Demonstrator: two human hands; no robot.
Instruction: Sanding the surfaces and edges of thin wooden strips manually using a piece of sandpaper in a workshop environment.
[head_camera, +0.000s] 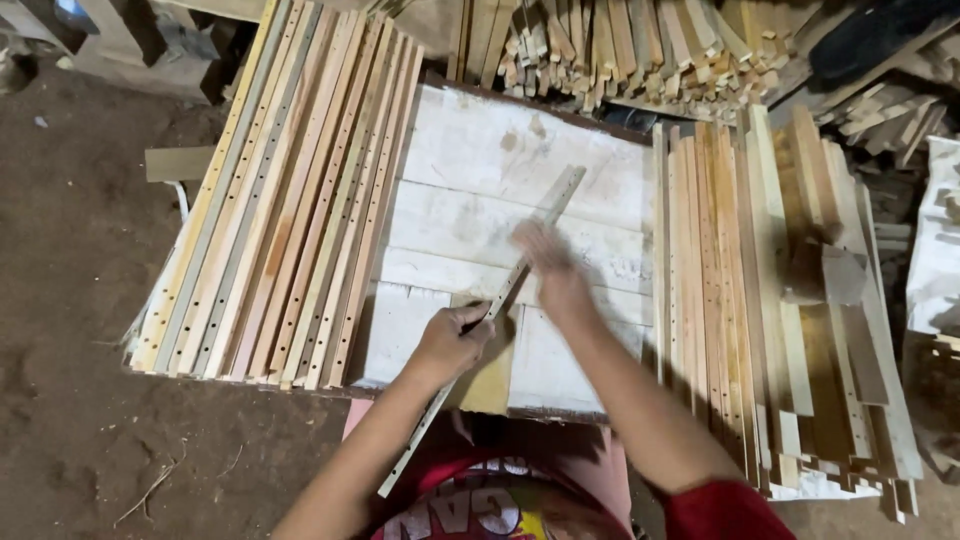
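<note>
I see a long thin wooden slat (490, 310) with small holes along it, lying diagonally across a whitewashed plank worktop (480, 170), its near end overhanging the front edge toward the body. My left hand (450, 342) is curled around the slat at its lower half. My right hand (550, 270) rests on the slat further up (it is blurred, so I cannot tell its finger position). Left stack of drilled slats (290, 190) leans beside; right stack of slats (740, 300) lies opposite. Offcuts (640, 50) pile behind.
</note>
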